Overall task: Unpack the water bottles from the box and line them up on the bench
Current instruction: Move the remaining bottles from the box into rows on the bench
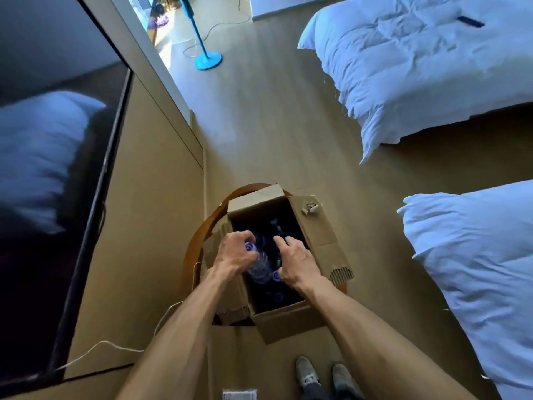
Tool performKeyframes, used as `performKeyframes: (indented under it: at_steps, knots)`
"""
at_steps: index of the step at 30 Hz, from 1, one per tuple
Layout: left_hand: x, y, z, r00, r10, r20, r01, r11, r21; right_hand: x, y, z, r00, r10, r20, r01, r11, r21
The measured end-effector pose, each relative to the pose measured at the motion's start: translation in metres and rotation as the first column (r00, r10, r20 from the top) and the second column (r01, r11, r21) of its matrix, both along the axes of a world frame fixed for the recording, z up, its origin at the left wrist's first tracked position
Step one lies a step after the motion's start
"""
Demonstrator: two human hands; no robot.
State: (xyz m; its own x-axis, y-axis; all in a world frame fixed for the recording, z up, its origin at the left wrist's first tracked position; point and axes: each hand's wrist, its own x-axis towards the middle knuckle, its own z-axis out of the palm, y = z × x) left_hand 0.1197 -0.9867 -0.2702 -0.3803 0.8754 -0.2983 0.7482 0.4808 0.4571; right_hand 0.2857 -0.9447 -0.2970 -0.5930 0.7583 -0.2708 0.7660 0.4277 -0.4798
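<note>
Water bottle [259, 265], clear plastic with a purple cap, sits low in the centre of the frame at the left side of the open cardboard box [288, 316], its neck under the curled fingers of the left hand [236, 252], which grip it from above near the cap. The right hand [294, 262] hovers just to the right of that bottle over the dark inside of the box, forefinger stretched toward the upper part of the frame and the other fingers loosely bent; whether they touch a bottle I cannot tell. More purple caps [278, 297] show dimly deeper in the box, toward its lower edge. The box stands with its flaps folded outward on a round wooden stool [199, 241], just beside the tan wall panel at the left. A dark television screen [54, 168] fills the left side of the frame. Two beds with white duvets [418, 67] lie at the right, upper and lower. A blue fan stand [207, 60] is at the upper centre on the wood floor, and two grey shoes [323, 376] show at the bottom edge.
</note>
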Motion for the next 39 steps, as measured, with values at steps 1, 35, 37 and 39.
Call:
performKeyframes:
  at_steps: [1,35,37,39]
  knots:
    - [-0.007,0.003,0.018,1.000,-0.020,0.020,0.019,0.999,0.033,-0.009,0.002,0.010,1.000,0.017,-0.005,-0.017,0.999,-0.035]
    - [-0.024,-0.134,0.366,0.617,0.138,0.775,-0.682,0.584,0.440,-0.189,-0.033,0.429,0.436,-0.072,-0.897,-0.288,0.933,-0.215]
    - [-0.007,-0.146,0.359,0.680,0.287,0.675,-0.691,0.559,0.458,-0.186,-0.056,0.426,0.488,0.110,-0.866,-0.323,0.944,-0.062]
    - [0.005,-0.156,0.347,0.707,0.396,0.586,-0.703,0.484,0.521,-0.183,-0.082,0.422,0.503,0.266,-0.822,-0.415,0.909,0.040]
